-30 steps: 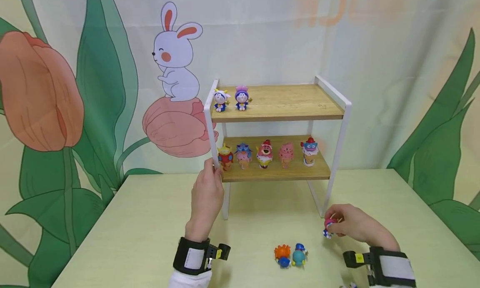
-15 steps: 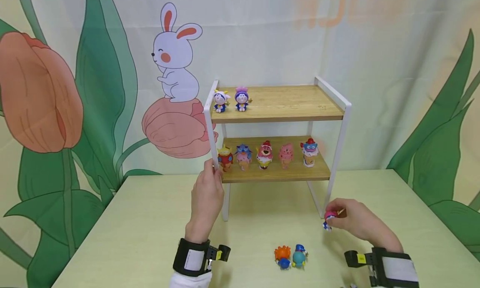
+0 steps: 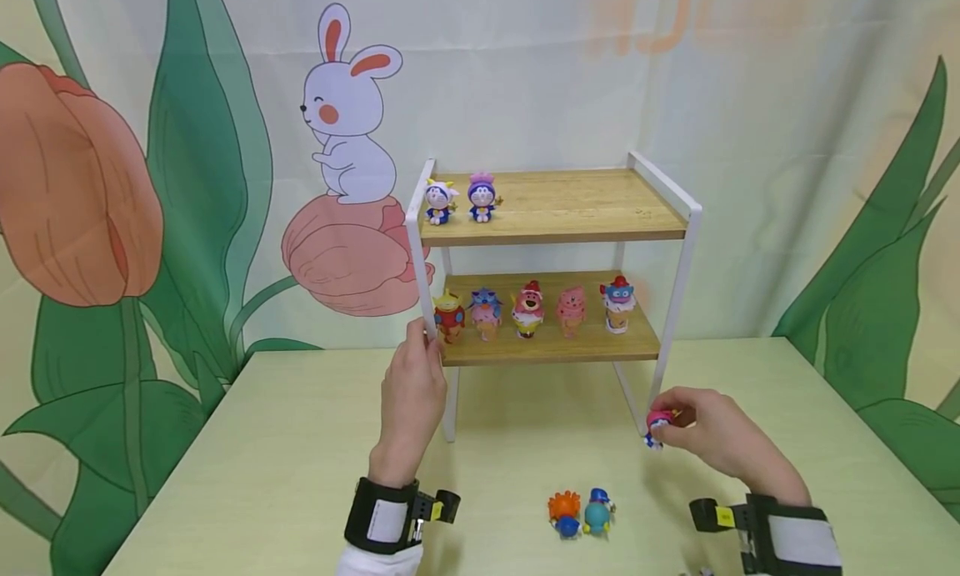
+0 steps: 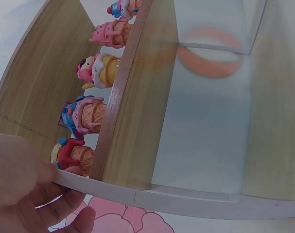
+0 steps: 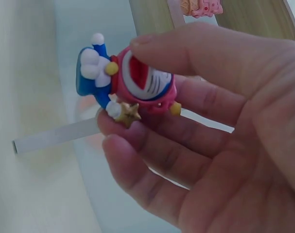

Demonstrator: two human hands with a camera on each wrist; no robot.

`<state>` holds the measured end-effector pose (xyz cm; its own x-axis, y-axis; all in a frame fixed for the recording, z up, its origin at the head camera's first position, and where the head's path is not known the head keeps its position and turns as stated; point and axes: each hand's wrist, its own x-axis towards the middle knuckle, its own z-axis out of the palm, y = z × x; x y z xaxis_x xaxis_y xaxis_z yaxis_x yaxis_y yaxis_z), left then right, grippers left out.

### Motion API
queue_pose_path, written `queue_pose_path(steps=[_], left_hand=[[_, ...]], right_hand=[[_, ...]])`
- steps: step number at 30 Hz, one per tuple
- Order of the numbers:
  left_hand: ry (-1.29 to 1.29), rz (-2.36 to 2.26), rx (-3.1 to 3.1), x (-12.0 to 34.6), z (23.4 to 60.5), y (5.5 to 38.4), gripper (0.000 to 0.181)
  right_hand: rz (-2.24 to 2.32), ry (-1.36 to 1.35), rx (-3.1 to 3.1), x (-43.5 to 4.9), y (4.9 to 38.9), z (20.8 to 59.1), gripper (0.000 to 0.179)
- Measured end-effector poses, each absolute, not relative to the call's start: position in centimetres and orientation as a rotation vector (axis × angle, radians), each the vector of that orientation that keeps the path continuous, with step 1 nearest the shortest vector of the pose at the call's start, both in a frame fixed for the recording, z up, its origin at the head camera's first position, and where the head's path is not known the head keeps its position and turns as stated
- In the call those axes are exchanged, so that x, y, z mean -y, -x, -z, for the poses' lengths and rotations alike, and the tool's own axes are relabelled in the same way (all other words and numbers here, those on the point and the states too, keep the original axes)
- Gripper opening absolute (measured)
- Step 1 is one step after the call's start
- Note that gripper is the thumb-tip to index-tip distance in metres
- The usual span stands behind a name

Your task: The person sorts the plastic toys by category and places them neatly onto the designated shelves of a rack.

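Pinched between thumb and fingers of a person's right hand (image 3: pixel 708 432), a small blue-and-white figurine with a pink hood (image 5: pixel 125 80) rises slightly higher above the pale green tabletop (image 3: pixel 315 443), on neither board yet, near the right leg of a two-tier wooden shelf with a white frame (image 3: pixel 585 207), whose left upright the left hand (image 3: pixel 412 393) grips.

Faint orange lettering (image 3: pixel 681 16) on backdrop (image 3: pixel 517 101); one letter resembles D; rest too faded to read
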<state>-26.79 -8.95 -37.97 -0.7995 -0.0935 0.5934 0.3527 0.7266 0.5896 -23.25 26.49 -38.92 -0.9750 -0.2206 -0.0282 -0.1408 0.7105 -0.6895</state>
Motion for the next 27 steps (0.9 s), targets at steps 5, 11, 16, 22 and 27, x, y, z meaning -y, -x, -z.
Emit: queue_pose_path(steps=[5,11,16,22,27], left_hand=[[0.195,0.963,2.319,8.96,37.95,26.83,0.026],[0.193,0.955,2.323,8.96,38.01,26.89,0.027],[0.185,0.957,2.328,8.94,38.05,26.85,0.027],[0.186,0.958,2.327,8.93,38.04,26.93,0.027],[0.189,0.951,2.326,8.95,38.08,26.98,0.026]], right_hand=[[1.108,0.315,-2.81,-26.41,23.25,38.9,0.028],[1.098,0.3,-2.807,-26.43,23.23,38.95,0.027],[1.086,0.287,-2.806,-26.52,23.2,39.02,0.028],[1.087,0.287,-2.807,-26.55,23.18,38.97,0.027],[1.072,0.321,-2.834,-26.47,23.21,38.84,0.026]])
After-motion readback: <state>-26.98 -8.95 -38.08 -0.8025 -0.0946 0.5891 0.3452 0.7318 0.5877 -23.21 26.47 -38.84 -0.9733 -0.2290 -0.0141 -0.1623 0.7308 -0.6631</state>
